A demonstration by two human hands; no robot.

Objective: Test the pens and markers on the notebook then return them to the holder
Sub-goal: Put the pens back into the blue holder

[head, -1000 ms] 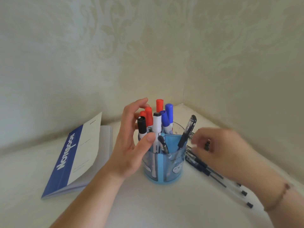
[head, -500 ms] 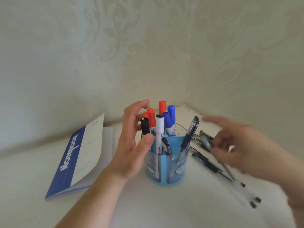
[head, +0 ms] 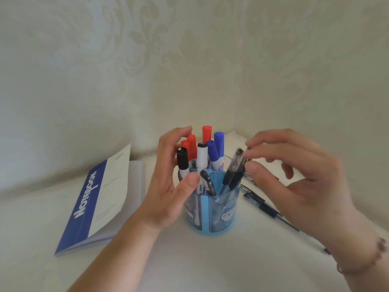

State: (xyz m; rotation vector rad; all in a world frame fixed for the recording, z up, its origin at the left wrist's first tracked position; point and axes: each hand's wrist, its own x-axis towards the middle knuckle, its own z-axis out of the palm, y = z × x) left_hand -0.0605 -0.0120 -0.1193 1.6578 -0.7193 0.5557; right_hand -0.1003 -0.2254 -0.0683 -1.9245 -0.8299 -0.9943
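A translucent blue pen holder [head: 212, 216] stands on the white table. It holds red markers [head: 206, 133], blue markers [head: 219, 144], a black-capped marker [head: 182, 159] and a few pens. My left hand [head: 166, 186] cups its left side, with the thumb on the front rim and the fingers curled behind the markers. My right hand [head: 305, 186] pinches the top of a dark pen [head: 234, 169] that stands tilted in the holder's right compartment beside another dark pen. The blue-and-white notebook [head: 94, 197] lies shut to the left.
Several dark pens [head: 265, 205] lie on the table to the right of the holder, partly hidden under my right hand. Patterned walls meet in a corner just behind the holder. A bracelet [head: 376, 256] is on my right wrist.
My right hand lifted a dark pen from the pile on the right and brought it left into the holder's right compartment. My left hand stayed cupped on the holder.
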